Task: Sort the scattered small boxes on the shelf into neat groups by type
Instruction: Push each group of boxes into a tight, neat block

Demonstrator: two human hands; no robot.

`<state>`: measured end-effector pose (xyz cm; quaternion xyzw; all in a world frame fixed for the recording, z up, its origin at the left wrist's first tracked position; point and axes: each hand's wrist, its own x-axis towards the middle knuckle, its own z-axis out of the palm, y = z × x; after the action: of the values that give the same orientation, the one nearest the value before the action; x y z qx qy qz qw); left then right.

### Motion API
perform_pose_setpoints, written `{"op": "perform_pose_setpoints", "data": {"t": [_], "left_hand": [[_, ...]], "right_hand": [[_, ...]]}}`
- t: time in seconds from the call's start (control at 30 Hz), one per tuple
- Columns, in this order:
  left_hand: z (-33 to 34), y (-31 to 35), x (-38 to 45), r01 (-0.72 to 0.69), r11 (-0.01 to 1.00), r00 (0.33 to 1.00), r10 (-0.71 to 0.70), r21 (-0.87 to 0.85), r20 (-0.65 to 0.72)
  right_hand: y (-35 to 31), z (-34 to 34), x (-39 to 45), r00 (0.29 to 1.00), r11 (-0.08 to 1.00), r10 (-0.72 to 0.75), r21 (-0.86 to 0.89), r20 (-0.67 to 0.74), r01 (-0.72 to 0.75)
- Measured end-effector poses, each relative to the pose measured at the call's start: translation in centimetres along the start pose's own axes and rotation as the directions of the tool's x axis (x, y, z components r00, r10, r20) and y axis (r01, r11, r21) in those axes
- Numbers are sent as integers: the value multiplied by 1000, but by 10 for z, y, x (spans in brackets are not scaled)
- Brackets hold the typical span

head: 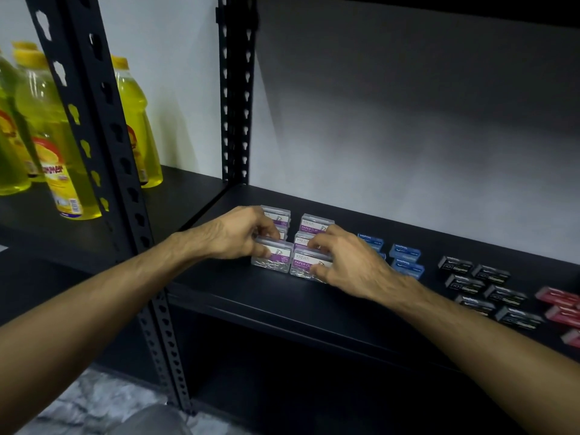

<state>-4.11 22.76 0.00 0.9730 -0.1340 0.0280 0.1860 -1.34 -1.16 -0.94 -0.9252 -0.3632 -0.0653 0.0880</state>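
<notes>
The person stands before a black metal shelf [282, 296] and both hands are on the clear paper clip boxes [315, 222], which stand in two short rows at the left part of the shelf board. The left hand [238, 233] has its fingers curled around the front box of the left row [272, 257], with the thumb low on its face. This hand covers most of the boxes behind it, so their number in that row is hard to tell. The right hand [342, 262] pinches the front box of the right row [309, 265]; its fingers also hide a part of the middle box.

To the right of the hands lie blue staple boxes [405, 252], partly behind the right wrist. Then come black staple boxes [489, 287] in two lines, and red boxes [558, 296] at the far right, which are cut by the edge of the view. The small print on all of them is blurred.

On the neighbouring shelf at the left stand yellow bottles [47, 127], half hidden by the upright post [94, 120].
</notes>
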Motion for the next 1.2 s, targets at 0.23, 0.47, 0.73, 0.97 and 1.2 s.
{"op": "perform_pose_setpoints", "data": {"t": [0.23, 0.47, 0.73, 0.97, 1.2], "left_hand": [[-1, 0, -1, -4, 1000, 1000, 5, 24, -24], [-4, -1, -4, 5, 998, 999, -3, 63, -34], [-28, -6, 4, 149, 988, 989, -149, 49, 4], [-16, 1, 8, 121, 992, 978, -113, -32, 177], [-10, 1, 13, 62, 996, 982, -50, -58, 181]], "right_hand": [[0, 0, 0, 1000, 1000, 8, 8, 12, -8], [-1, 1, 0, 1000, 1000, 9, -9, -3, -9], [2, -13, 9, 999, 999, -38, -32, 30, 39], [5, -14, 16, 986, 998, -33, -53, 164, 42], [6, -13, 18, 992, 999, -40, -26, 123, 44]]}}
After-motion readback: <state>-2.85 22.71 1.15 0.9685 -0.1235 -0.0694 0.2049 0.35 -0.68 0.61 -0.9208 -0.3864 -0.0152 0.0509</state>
